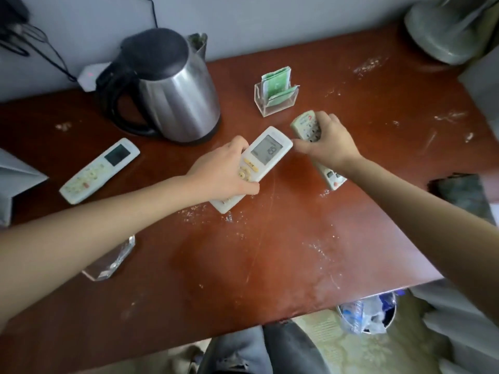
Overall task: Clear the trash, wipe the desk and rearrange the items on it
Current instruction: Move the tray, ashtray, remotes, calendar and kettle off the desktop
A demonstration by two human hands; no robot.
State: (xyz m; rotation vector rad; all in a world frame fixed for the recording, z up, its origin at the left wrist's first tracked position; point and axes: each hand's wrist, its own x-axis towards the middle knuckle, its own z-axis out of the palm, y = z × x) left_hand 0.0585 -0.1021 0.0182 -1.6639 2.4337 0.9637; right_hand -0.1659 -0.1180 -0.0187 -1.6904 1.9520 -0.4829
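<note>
The screen of the middle white remote (pixel 266 155) shows digits resembling 88; other markings are unreadable.

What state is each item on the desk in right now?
left hand, grips display remote
right hand, grips grey remote
display remote, held, screen showing digits
grey remote, held
spare remote, lying flat, untouched
kettle, upright, lid shut
packet holder, upright, holding green packets
desk, speckled with white crumbs

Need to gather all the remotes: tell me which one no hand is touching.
The far-left remote, lying alone beside the kettle. The left hand grips the middle remote; the right hand grips the grey remote.
</note>
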